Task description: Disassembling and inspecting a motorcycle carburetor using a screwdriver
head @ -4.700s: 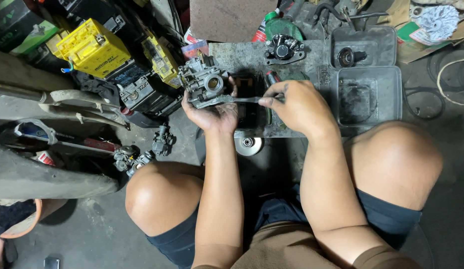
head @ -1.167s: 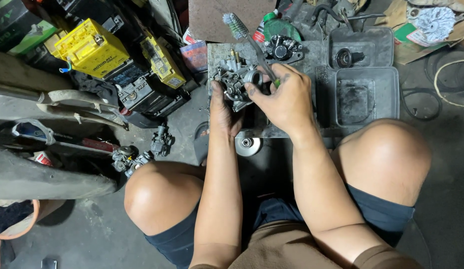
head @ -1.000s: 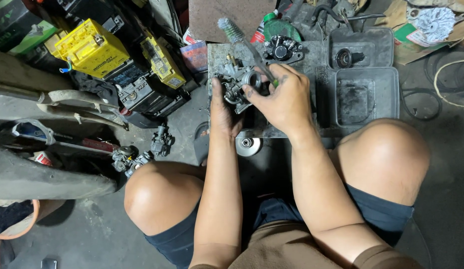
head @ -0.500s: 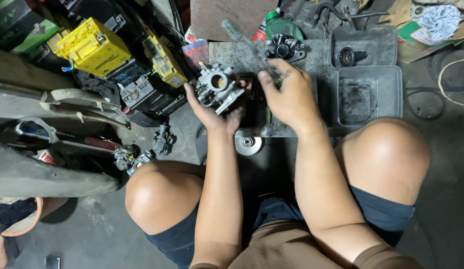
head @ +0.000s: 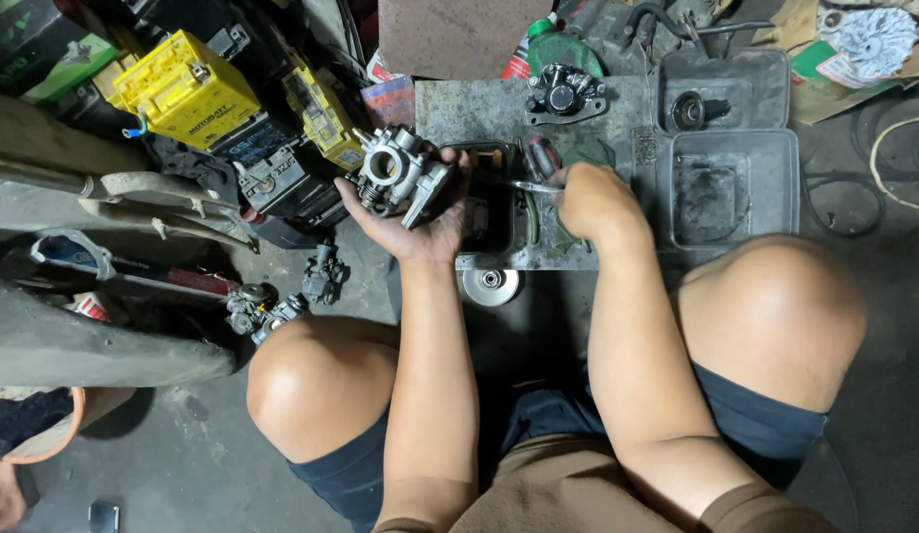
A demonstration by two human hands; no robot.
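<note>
My left hand [head: 420, 222] cradles a grey metal carburetor [head: 398, 176], palm up, held off to the left of a flat grey tray [head: 450, 104] on the floor. My right hand [head: 590, 197] rests over the tray's middle, fingers closed around a thin metal tool [head: 524, 185] that points left toward the carburetor. The tool's tip stands a short way from the carburetor. A small dark open container [head: 491, 212] lies on the tray between the two hands.
Yellow batteries [head: 183, 89] and dark parts crowd the upper left. A black brake caliper [head: 563, 94] sits at the tray's top. Two grey plastic bins [head: 731, 183] stand to the right. A round metal disc [head: 489, 286] and small carburetor parts [head: 272, 301] lie by my knees.
My left hand has swung the carburetor leftward off the tray and turned it face up. My right hand let go of the carburetor and now grips the thin tool lower on the tray.
</note>
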